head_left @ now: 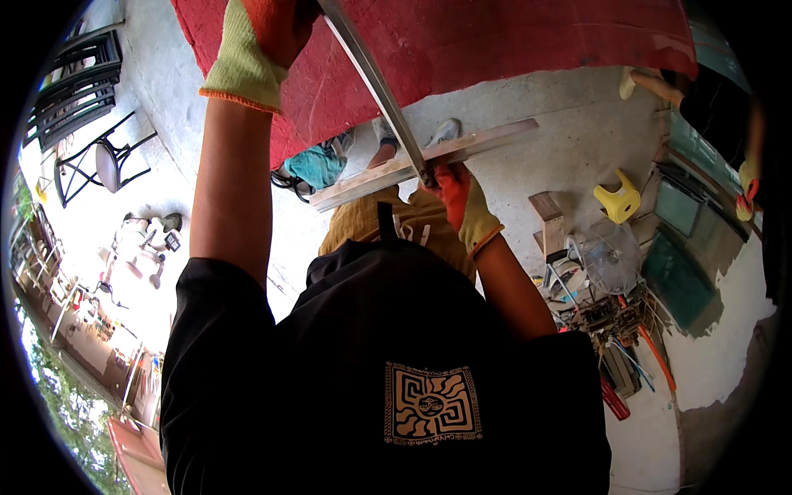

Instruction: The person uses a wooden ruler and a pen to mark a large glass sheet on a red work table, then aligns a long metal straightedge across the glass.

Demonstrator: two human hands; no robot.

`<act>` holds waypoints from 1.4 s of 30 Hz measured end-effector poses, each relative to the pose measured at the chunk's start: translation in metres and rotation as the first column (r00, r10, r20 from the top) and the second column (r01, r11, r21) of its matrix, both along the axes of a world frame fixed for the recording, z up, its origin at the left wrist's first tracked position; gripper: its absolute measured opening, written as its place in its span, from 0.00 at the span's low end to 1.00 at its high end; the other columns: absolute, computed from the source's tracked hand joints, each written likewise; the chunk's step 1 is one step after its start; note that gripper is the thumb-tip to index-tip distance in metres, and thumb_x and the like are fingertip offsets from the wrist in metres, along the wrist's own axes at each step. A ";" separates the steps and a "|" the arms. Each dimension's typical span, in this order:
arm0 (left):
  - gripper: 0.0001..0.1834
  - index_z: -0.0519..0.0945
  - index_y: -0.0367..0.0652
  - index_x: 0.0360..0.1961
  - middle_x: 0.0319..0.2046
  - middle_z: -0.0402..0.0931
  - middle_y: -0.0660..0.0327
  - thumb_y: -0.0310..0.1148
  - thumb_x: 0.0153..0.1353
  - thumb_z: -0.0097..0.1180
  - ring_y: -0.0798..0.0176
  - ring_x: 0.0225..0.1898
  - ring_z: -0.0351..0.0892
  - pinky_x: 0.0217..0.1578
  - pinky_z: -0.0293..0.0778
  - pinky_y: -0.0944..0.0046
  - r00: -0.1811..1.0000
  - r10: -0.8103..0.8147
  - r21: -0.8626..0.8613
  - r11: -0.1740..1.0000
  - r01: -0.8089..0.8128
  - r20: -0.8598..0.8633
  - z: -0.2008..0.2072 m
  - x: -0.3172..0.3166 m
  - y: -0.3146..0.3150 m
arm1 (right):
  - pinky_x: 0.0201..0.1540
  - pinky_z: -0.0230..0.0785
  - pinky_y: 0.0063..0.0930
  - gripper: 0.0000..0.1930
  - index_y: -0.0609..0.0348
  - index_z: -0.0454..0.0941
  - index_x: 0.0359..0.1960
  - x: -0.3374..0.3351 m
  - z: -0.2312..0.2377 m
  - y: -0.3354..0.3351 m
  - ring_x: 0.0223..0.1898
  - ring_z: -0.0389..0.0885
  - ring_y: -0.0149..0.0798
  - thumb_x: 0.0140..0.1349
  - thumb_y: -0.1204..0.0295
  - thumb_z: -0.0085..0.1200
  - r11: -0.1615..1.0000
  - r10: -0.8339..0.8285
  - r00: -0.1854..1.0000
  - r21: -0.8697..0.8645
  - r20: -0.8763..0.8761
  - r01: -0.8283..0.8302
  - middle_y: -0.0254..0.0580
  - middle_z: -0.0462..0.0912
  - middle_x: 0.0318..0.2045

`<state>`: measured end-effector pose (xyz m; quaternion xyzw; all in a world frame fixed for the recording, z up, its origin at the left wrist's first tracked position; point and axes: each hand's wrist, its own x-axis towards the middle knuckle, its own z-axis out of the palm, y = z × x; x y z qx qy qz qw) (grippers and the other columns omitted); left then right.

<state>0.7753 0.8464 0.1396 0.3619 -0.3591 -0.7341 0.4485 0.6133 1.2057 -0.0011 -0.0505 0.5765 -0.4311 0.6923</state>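
Note:
My left hand (pixel 268 37), in a yellow knitted glove with an orange-red coating, is at the top edge, partly cut off. It is closed round the upper part of a long, thin metal bar (pixel 371 78). The bar slants down to my right hand (pixel 462 202), gloved the same way, close to my waist. The right fingers wrap round the bar's lower end, where it meets a long pale flat strip (pixel 367 186). That strip lies crosswise in front of me; whether it is wood or metal I cannot tell. How the two pieces join is hidden by the right glove.
A red-covered surface (pixel 495 33) spans the top. Stacked dark chairs (pixel 78 87) and a single chair (pixel 107 165) stand left. On the right are a yellow stool (pixel 617 198), a fan (pixel 609 256), a wooden box (pixel 549 223), piled tools and another person's gloved hand (pixel 747 194).

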 end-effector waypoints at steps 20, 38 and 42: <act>0.18 0.75 0.44 0.68 0.49 0.85 0.56 0.38 0.84 0.51 0.53 0.47 0.87 0.55 0.85 0.46 0.999 -0.045 0.076 0.996 0.044 0.011 -0.012 -0.044 -0.014 | 0.62 0.80 0.44 0.25 0.53 0.73 0.70 -0.040 -0.036 0.011 0.60 0.78 0.34 0.80 0.53 0.54 0.975 -0.214 0.967 0.021 -0.141 0.219 0.36 0.79 0.61; 0.11 0.78 0.39 0.53 0.39 0.84 0.57 0.35 0.79 0.58 0.54 0.39 0.86 0.41 0.85 0.55 1.000 0.016 0.191 0.981 -0.020 0.018 -0.068 -0.079 -0.046 | 0.58 0.83 0.47 0.28 0.51 0.67 0.76 -0.023 -0.012 -0.019 0.63 0.78 0.41 0.82 0.53 0.51 0.879 -0.433 0.895 0.168 -0.106 0.445 0.44 0.78 0.66; 0.23 0.74 0.34 0.70 0.63 0.79 0.44 0.36 0.82 0.53 0.43 0.62 0.83 0.68 0.80 0.44 0.971 0.133 0.193 0.966 -0.172 0.200 -0.078 -0.015 -0.045 | 0.44 0.86 0.41 0.21 0.53 0.76 0.64 0.026 -0.017 -0.010 0.43 0.84 0.37 0.81 0.53 0.54 0.933 -0.340 0.939 0.145 0.047 0.330 0.36 0.85 0.49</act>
